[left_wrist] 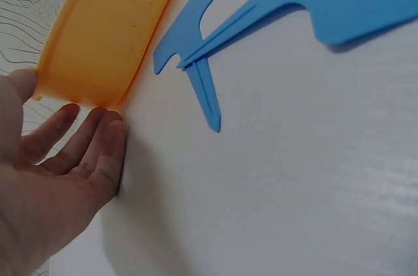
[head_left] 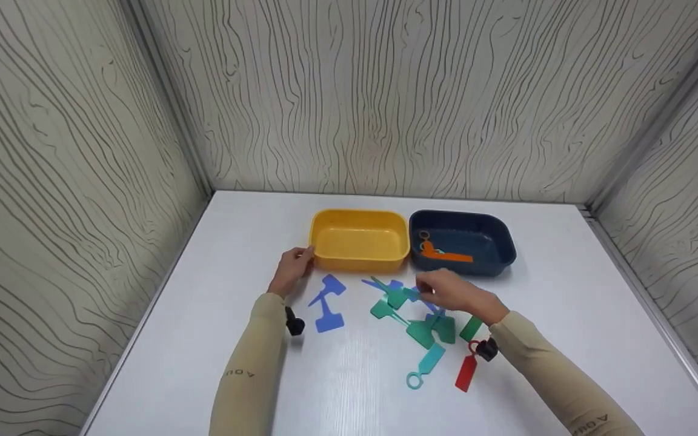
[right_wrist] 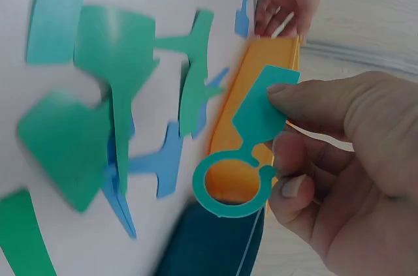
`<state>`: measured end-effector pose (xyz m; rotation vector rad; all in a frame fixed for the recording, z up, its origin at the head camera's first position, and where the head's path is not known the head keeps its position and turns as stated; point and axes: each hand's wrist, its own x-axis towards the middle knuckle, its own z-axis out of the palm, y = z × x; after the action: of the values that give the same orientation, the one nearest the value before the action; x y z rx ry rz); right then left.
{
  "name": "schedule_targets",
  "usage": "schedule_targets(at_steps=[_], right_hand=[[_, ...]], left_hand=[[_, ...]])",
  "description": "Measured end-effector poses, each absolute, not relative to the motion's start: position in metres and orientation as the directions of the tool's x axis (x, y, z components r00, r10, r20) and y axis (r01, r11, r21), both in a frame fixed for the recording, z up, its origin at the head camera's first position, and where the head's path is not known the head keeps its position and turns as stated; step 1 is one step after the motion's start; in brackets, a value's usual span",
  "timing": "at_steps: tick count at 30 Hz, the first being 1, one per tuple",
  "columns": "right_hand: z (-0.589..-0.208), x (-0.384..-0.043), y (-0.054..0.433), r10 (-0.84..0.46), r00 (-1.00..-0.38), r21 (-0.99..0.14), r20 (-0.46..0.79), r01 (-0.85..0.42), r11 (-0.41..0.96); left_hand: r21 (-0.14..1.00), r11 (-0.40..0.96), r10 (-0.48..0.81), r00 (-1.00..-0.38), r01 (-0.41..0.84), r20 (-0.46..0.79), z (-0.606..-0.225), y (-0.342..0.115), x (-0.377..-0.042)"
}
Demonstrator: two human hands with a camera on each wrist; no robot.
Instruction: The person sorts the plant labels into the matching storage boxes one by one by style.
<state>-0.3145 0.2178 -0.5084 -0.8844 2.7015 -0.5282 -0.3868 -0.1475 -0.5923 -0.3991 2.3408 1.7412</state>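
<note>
My right hand (head_left: 446,289) pinches a teal ring-ended plant tag (right_wrist: 266,106) between thumb and fingers, above the table in front of the bins. The ring hangs free in the right wrist view. My left hand (head_left: 293,266) touches the near left corner of the yellow bin (head_left: 361,264), its thumb by the rim and its fingers loosely bent against the wall. Beside that hand lie two blue T-shaped plant labels (left_wrist: 366,2), one's tip over the other. Green T-shaped labels (right_wrist: 117,44) and more blue labels (right_wrist: 160,165) overlap under my right hand.
Right of the yellow bin stands a dark blue bin (head_left: 503,257) with an orange tag (head_left: 452,257) and rings inside. Nearer me lie a teal ring tag (head_left: 431,359), a red ring tag (head_left: 466,373) and a green tag (head_left: 471,327). Patterned panels (head_left: 373,97) enclose the table.
</note>
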Motion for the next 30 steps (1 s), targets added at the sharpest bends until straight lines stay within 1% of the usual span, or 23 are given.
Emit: schedule_targets(at_steps=[5,9,17,20,30], right_hand=[[-0.499,-0.331,0.233,-0.551,-0.83,-0.375,-0.086,-0.486,0.79],[-0.493,-0.344,0.244,-0.522,-0.851,-0.36,-0.051,-0.472,0.805],[-0.485,-0.367,0.257,-0.499,-0.866,-0.312,-0.008,-0.472,0.824],[-0.483,-0.374,0.258,-0.487,-0.874,-0.302,-0.003,-0.463,0.833],[-0.475,-0.393,0.263,-0.453,-0.891,-0.251,0.002,-0.439,0.863]], left_hand=[[0.904,0.265,-0.098,-0.942,-0.335,-0.321,-0.592,-0.148,-0.386],[0.914,0.267,-0.084,-0.952,-0.305,-0.293,-0.593,-0.148,-0.386],[0.91,0.288,-0.09,-0.955,-0.297,-0.283,-0.593,-0.148,-0.387],[0.913,0.29,-0.085,-0.958,-0.288,-0.275,-0.594,-0.149,-0.387],[0.905,0.288,-0.094,-0.95,-0.313,-0.298,-0.593,-0.149,-0.387]])
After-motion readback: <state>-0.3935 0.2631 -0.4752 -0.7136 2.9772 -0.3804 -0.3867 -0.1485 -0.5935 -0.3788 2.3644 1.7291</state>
